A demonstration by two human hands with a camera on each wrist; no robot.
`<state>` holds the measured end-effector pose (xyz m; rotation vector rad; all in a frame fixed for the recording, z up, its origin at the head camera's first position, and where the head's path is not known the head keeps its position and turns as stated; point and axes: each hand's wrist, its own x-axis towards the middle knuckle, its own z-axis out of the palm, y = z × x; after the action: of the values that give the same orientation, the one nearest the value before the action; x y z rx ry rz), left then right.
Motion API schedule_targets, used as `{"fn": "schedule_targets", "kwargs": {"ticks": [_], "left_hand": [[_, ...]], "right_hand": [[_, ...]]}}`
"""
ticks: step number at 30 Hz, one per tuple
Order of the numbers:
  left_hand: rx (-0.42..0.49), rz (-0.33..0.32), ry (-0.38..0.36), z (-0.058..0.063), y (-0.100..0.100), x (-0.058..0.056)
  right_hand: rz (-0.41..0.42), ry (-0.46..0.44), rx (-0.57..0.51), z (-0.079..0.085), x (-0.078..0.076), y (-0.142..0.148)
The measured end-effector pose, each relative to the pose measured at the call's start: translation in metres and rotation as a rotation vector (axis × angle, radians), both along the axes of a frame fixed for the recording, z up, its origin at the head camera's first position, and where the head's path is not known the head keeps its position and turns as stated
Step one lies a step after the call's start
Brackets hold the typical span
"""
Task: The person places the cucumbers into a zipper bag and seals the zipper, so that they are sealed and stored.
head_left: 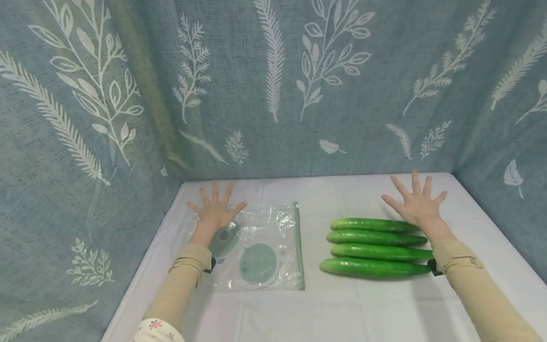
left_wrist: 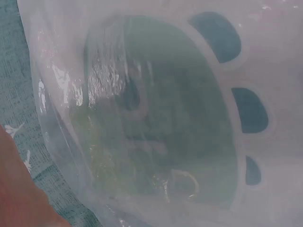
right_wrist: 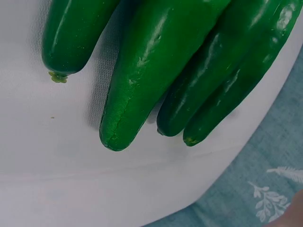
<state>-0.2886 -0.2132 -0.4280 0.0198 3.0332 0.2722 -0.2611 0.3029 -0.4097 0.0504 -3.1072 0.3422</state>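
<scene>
My left hand (head_left: 215,212) is spread with straight fingers over the upper left part of a clear zip bag (head_left: 267,228), holding nothing. The bag lies flat, with green printed shapes and a green zip strip (head_left: 298,251) along its right edge. In the left wrist view the bag's print (left_wrist: 189,118) fills most of the picture. On the right, my right hand (head_left: 418,205) is likewise spread, fingers straight, above the stem ends of several green cucumbers (head_left: 372,268). They lie side by side in a row; the right wrist view shows their ends (right_wrist: 128,118) close up.
A white cloth (head_left: 299,313) covers the table. Blue-green curtains (head_left: 239,95) with white leaf prints stand behind it and on both sides. A dark wrist strap piece (head_left: 210,266) shows at the left sleeve and another (head_left: 435,267) at the right sleeve.
</scene>
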Motion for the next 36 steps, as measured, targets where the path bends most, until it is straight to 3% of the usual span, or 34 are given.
{"fn": "schedule_targets", "kwargs": {"ticks": [16,25,29,36], "left_hand": [[-0.016,-0.07,0.019,0.01,0.011,0.005],[-0.025,-0.144,0.032,0.017,0.022,0.006],[-0.03,-0.171,0.021,0.017,0.028,0.007],[-0.048,-0.218,0.041,0.006,0.036,0.01]], "right_hand": [[0.081,0.001,0.037,0.005,0.003,-0.004],[0.149,-0.021,0.082,0.004,0.006,-0.008],[0.198,-0.006,0.075,0.0,0.009,-0.013],[0.271,0.026,0.065,-0.008,0.013,-0.021]]}}
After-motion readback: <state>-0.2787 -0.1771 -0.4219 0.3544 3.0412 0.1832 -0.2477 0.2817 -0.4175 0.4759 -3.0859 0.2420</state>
